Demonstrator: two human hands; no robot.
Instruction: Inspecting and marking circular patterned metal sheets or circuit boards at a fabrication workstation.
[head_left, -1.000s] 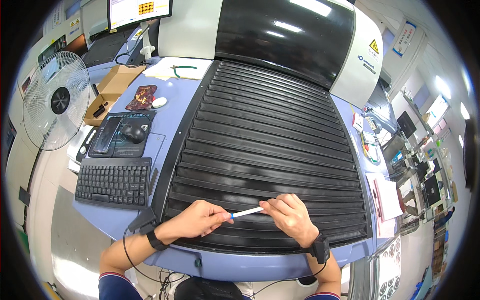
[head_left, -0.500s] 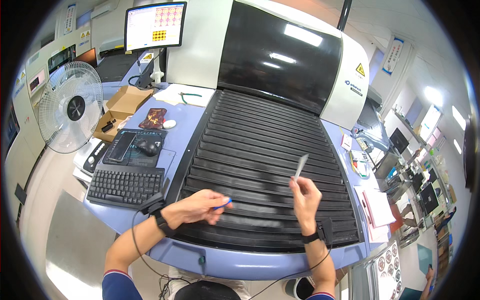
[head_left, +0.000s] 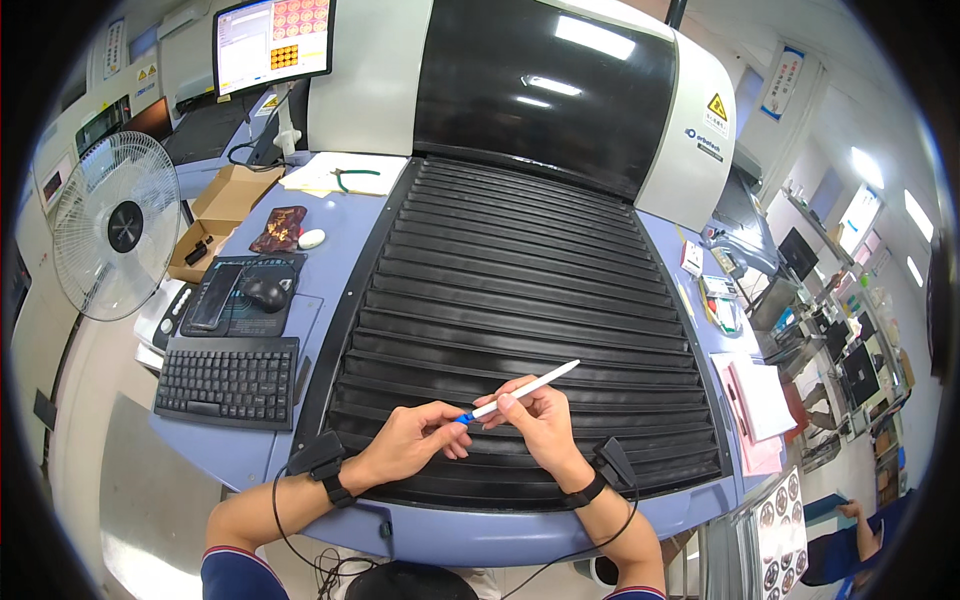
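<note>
Pen (head_left: 540, 382) in the head view: slim, smooth and white, slanting above a black pleated cover (head_left: 530, 280) whose ridges run crosswise. The left hand (head_left: 412, 445) pinches the blue piece (head_left: 465, 418) at its lower end; the right hand (head_left: 540, 425) grips the white barrel in its fingers, tip pointing up and away. To the left lie a flat black keyboard (head_left: 225, 382) with rows of keys and a patterned dark red pouch (head_left: 279, 229) (contents hidden). Nearby, an open brown cardboard box (head_left: 232, 190) holds small black objects (head_left: 198, 251), too small to identify.
</note>
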